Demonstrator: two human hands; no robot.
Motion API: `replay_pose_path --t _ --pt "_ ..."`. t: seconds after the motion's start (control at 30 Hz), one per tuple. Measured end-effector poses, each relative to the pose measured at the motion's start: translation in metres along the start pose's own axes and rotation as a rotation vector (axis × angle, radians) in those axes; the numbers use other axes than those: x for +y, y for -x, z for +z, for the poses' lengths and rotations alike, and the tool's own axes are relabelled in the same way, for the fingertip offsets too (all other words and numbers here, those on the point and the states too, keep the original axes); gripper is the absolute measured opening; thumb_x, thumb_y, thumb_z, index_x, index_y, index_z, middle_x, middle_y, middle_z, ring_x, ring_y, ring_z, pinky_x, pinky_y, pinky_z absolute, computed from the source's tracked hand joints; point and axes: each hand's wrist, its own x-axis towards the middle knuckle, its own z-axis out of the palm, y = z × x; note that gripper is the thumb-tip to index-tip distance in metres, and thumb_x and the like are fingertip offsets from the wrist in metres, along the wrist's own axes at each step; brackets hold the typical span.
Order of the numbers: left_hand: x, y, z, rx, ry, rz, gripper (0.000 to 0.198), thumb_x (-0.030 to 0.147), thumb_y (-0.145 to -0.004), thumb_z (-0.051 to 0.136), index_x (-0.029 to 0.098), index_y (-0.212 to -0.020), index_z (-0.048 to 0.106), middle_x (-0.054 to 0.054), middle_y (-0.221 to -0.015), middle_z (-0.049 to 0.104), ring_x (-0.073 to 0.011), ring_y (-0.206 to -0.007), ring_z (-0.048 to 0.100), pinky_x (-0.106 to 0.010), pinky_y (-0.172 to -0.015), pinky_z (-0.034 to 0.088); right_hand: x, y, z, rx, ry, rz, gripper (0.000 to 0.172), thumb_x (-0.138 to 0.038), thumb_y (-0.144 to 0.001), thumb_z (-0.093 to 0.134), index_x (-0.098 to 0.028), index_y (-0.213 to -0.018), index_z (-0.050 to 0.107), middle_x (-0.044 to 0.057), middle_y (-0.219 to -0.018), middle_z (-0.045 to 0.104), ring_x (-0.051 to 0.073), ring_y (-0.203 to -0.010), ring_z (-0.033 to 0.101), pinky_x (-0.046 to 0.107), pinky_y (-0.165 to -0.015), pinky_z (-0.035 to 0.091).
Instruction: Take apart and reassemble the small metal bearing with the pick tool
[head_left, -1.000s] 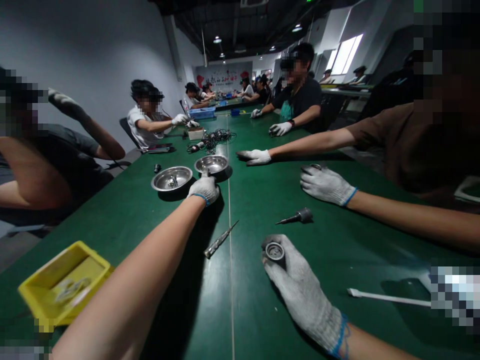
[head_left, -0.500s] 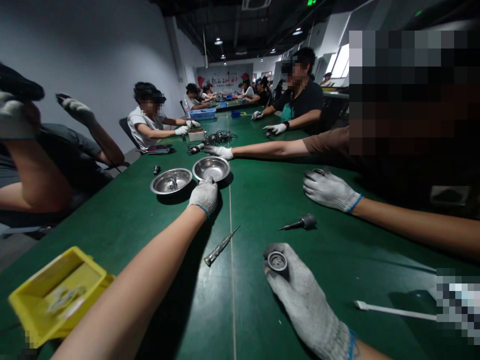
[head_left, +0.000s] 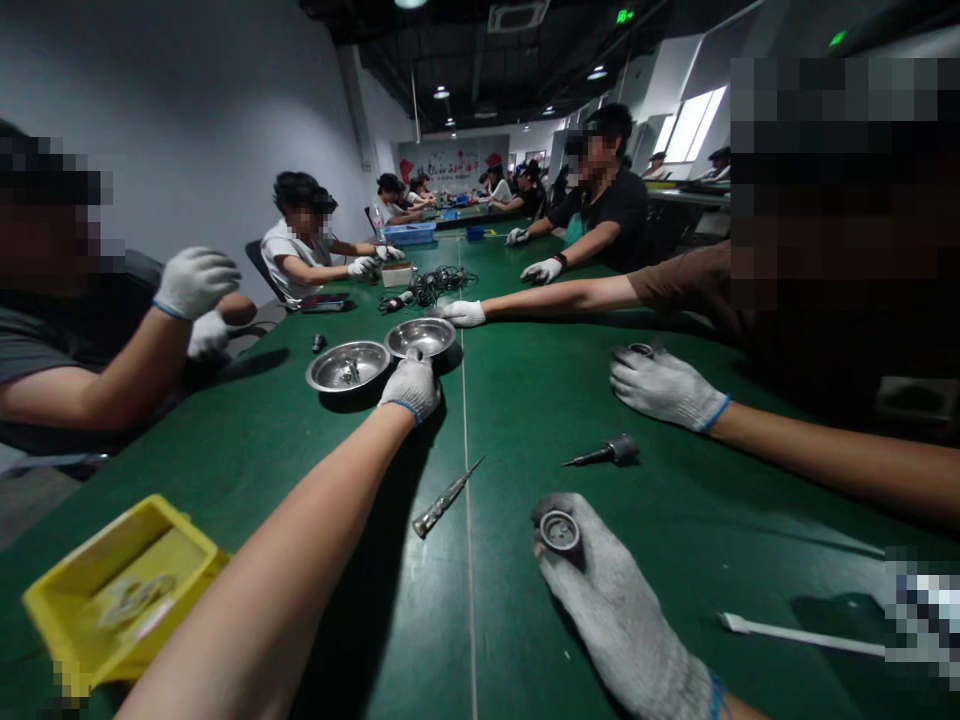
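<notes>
My left hand (head_left: 410, 385), in a grey knit glove, is stretched far out over the green table (head_left: 525, 400) and pinches the near rim of a steel bowl (head_left: 421, 337). Beside it on the left stands a second steel bowl (head_left: 346, 365) with small metal parts inside. My right hand (head_left: 607, 590), also gloved, rests near me with its fingers closed round a small round metal part (head_left: 560, 531). A slim metal tool (head_left: 447, 496) lies on the table between my arms.
A yellow tray (head_left: 112, 590) with bits sits at the near left. A dark pointed tool (head_left: 609, 453) and a white strip (head_left: 795, 634) lie to the right. A co-worker's gloved hand (head_left: 664, 388) rests at right, another (head_left: 463, 313) reaches behind the bowls. More people sit along both sides.
My left hand has drawn the bowl slightly nearer. The co-worker's far hand moved left towards the bowls. The person at left lowered gloved hands. My right hand hardly moved.
</notes>
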Motion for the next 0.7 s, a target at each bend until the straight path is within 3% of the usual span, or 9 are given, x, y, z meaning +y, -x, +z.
replay_pose_path --t 0.4,0.6,0.7 --pt "0.006 -0.033 0.01 -0.048 0.055 -0.181 0.081 0.04 -0.091 0.065 0.004 -0.158 0.036 -0.031 -0.166 0.031 -0.0405 -0.143 0.051 -0.044 -0.112 0.049 0.0 0.001 0.002 -0.008 -0.017 0.009 0.021 -0.033 -0.081 0.053 -0.022 -0.094 0.066 0.005 -0.087 0.072 0.023 -0.082 0.069 0.035 -0.077 0.055" --pt "0.003 -0.039 0.012 0.012 0.067 -0.261 0.093 0.034 -0.087 0.066 -0.004 -0.161 0.026 -0.037 -0.166 0.028 -0.0436 -0.144 0.05 -0.048 -0.111 0.049 0.003 0.003 0.004 -0.028 -0.005 0.038 0.021 -0.031 -0.081 0.053 -0.023 -0.094 0.066 0.005 -0.087 0.071 0.024 -0.083 0.068 0.035 -0.078 0.054" --pt "0.002 -0.04 0.011 0.04 0.065 -0.289 0.092 0.033 -0.087 0.066 -0.007 -0.16 0.027 -0.04 -0.16 0.036 -0.0443 -0.136 0.056 -0.048 -0.108 0.051 0.003 0.004 0.004 -0.021 -0.003 0.048 0.021 -0.031 -0.081 0.053 -0.023 -0.094 0.066 0.005 -0.088 0.071 0.024 -0.084 0.068 0.036 -0.08 0.054"
